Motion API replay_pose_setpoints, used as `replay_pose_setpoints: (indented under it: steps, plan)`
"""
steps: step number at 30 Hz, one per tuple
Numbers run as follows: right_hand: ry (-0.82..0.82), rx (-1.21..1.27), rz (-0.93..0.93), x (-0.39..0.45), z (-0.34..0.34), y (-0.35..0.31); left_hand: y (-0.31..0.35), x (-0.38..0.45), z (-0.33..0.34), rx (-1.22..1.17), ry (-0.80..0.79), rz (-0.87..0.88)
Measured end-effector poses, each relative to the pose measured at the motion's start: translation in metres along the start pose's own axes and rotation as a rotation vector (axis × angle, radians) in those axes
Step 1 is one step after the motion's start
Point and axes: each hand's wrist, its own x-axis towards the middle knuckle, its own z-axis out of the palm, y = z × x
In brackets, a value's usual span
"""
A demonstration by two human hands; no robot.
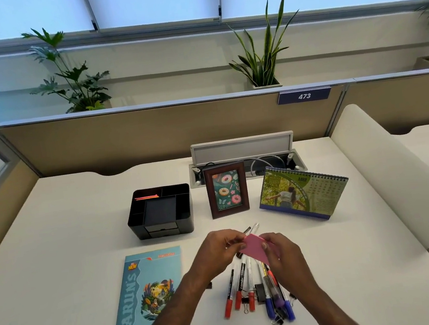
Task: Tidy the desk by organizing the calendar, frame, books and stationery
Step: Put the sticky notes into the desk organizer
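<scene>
Pink sticky-note pad (254, 248), flat, square-cornered

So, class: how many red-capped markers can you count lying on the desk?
3. The first red-capped marker lies leftmost, the second red-capped marker beside it, the third red-capped marker right of that, all below the hands. More could be hidden under the hands or the pink pad.

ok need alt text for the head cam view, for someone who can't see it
Both hands, left hand and right hand, hold a pink sticky-note pad above scattered markers on a white desk. Behind stand a black organizer, picture frame and calendar; a blue book lies left.
</scene>
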Motion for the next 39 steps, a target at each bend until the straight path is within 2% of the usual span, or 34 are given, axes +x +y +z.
replay_pose_setpoints:
  steps: [4,8,12,14,18,24,34,39]
  plan:
    - [-0.02,0.028,0.055,-0.004,0.004,0.01,-0.012,0.003,-0.033,0.075,0.106,-0.014]
    - [-0.051,0.028,0.12,-0.015,0.01,0.028,-0.027,0.012,-0.092,0.139,0.357,-0.038]
    - [-0.101,0.002,0.158,-0.029,0.016,0.042,-0.039,0.019,-0.149,0.41,0.649,-0.07]
    - [-0.112,-0.004,0.162,-0.033,0.018,0.048,-0.045,0.022,-0.17,0.555,0.718,-0.114]
    - [-0.124,-0.033,0.184,-0.039,0.023,0.059,-0.063,0.033,-0.195,0.703,0.717,-0.217]
    - [-0.145,-0.034,0.198,-0.045,0.028,0.067,-0.091,0.043,-0.195,0.775,0.6,-0.374]
    - [-0.156,-0.017,0.226,-0.055,0.019,0.065,-0.097,0.066,-0.202,0.82,0.579,-0.382]
    - [-0.123,0.025,0.242,-0.056,0.019,0.071,-0.112,0.069,-0.204,0.891,0.499,-0.431]
